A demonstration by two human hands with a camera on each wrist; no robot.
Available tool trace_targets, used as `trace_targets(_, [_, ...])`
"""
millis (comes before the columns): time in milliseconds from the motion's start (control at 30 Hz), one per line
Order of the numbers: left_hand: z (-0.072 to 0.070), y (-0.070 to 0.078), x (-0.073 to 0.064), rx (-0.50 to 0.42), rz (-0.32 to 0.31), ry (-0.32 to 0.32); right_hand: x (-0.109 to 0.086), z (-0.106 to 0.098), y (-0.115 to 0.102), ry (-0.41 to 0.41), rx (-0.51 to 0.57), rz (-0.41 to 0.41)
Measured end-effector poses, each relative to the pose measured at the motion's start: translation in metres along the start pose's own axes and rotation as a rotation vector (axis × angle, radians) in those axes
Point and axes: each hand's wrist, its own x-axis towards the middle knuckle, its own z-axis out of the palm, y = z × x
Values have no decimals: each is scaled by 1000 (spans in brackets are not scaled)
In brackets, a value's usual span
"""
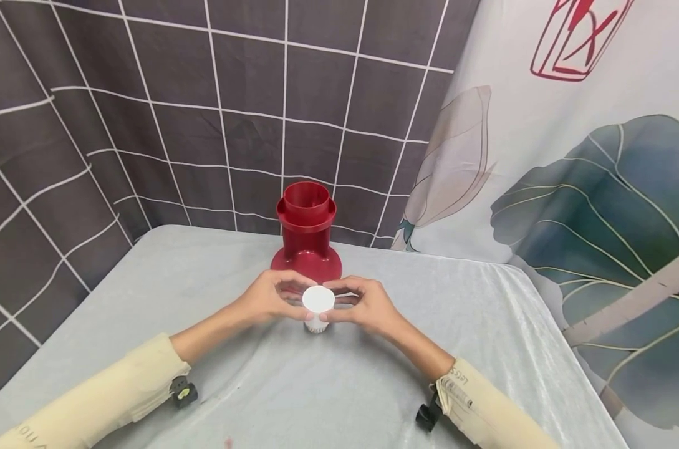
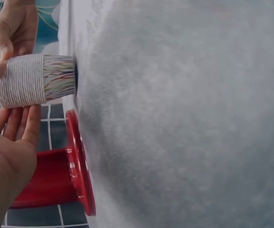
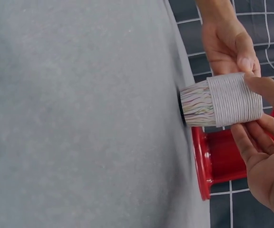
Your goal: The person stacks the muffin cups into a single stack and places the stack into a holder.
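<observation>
Both hands hold a stack of nested paper cups [image 1: 318,300] from either side, near the table's middle. The left hand [image 1: 265,300] and the right hand [image 1: 373,305] have their thumbs on the near side and their fingers round the far side, close to the upper rims. In the left wrist view the stack [image 2: 23,81] shows many close-set white rims and one cup's wall with wavy coloured lines. The right wrist view shows the stack [image 3: 234,100] upright to the table, its narrow bottom right at the cloth. Seen from the head, its top is plain white.
Just behind the hands stands a red plastic stand [image 1: 307,240] with a round base and an open, collared top. A pale grey cloth [image 1: 249,386] covers the table. Dark grid-patterned fabric [image 1: 249,112] hangs behind, and a white leaf-print curtain [image 1: 519,162] hangs at the right.
</observation>
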Motion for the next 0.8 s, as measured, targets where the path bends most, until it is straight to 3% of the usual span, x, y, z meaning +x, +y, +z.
trace_targets(333, [-12, 21, 6, 14, 29, -6, 12, -14, -23, -29, -2, 29])
trace_targets(633, [-27, 59, 16, 43, 60, 12, 28, -31, -55, -29, 14, 43])
trace_targets(800, [-37, 80, 24, 106, 89, 32, 38, -42, -78, -28, -12, 34])
